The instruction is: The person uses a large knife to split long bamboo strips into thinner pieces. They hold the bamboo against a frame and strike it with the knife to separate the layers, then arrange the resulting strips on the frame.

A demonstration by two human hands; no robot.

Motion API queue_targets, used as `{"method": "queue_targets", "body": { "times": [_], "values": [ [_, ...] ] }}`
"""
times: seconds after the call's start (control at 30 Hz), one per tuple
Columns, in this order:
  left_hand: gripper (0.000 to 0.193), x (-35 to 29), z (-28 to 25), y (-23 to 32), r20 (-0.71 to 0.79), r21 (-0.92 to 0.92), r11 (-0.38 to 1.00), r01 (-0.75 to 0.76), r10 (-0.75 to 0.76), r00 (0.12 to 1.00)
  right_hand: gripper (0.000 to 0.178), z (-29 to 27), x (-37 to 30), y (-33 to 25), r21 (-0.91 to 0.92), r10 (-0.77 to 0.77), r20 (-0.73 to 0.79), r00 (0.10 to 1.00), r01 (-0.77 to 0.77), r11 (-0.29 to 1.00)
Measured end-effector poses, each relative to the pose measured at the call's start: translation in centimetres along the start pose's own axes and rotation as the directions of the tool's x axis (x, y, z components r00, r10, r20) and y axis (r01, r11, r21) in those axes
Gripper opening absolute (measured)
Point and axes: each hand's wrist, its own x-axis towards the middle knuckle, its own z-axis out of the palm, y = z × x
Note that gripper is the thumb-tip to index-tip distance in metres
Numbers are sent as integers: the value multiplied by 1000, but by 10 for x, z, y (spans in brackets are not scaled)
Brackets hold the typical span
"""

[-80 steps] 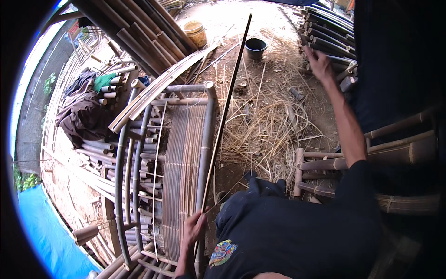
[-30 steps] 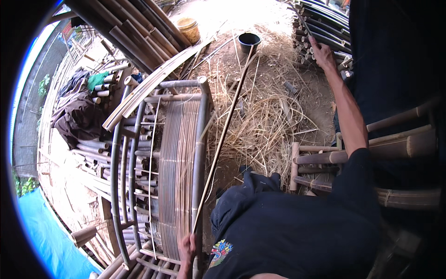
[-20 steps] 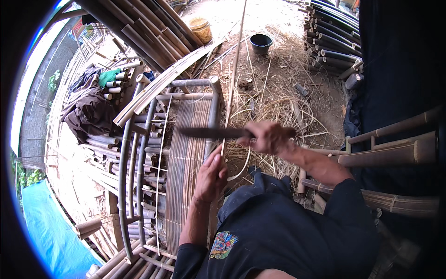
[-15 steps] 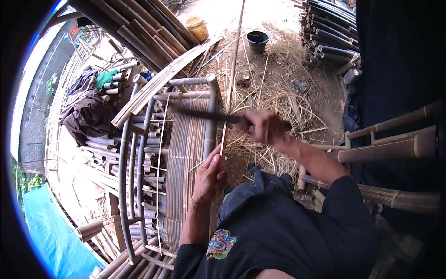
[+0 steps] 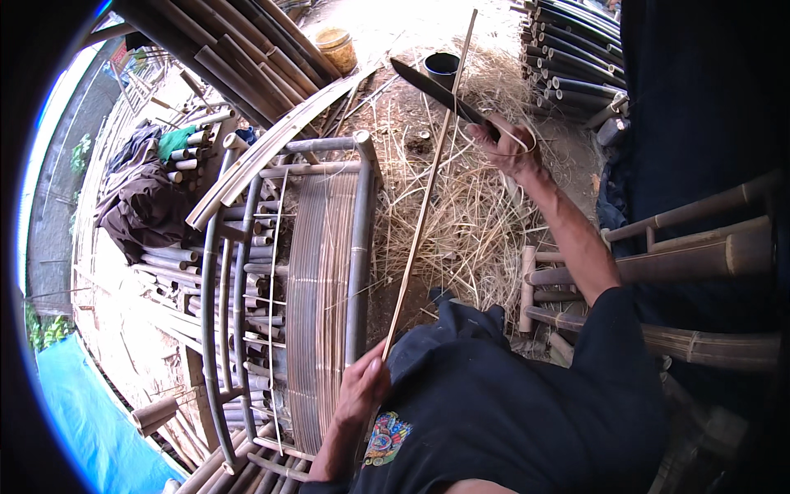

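Note:
My left hand [image 5: 363,389] is closed round the near end of a long, thin bamboo strip [image 5: 422,216], close to my body. The strip slants up and away to the far middle of the view. Farther out on the right, my right hand [image 5: 508,150] grips a machete [image 5: 429,86], its handle mostly hidden in the fingers. The dark blade points to the far left and crosses the strip near its far end; the strip seems to run along or against the blade by the hand. A thin curled shaving loops beside my right fingers.
A bamboo bench with a slatted seat [image 5: 317,280] stands close on my left, with long split bamboo pieces [image 5: 271,152] across its far corner. Shavings [image 5: 477,222] litter the ground. A black bucket [image 5: 443,66], stacked poles [image 5: 576,70] and a bamboo frame [image 5: 683,267] lie around.
My right hand and the machete have moved away from me, out along the strip. My left hand has drawn back toward my body, and the strip now leans more to the right.

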Motion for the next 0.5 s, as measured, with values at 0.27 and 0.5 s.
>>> {"method": "queue_targets", "body": {
  "times": [0.27, 0.5],
  "values": [
    [53, -83, -87, -40, 63, -44, 989, 142, -139, 988, 47, -24, 12, 122, -746, -497, -5, 868, 328, 579],
    [51, -90, -96, -53, 30, -175, 951, 255, -254, 967, 70, -30, 36, 82, -11, 338, -76, 938, -339, 941]
  ]
}}
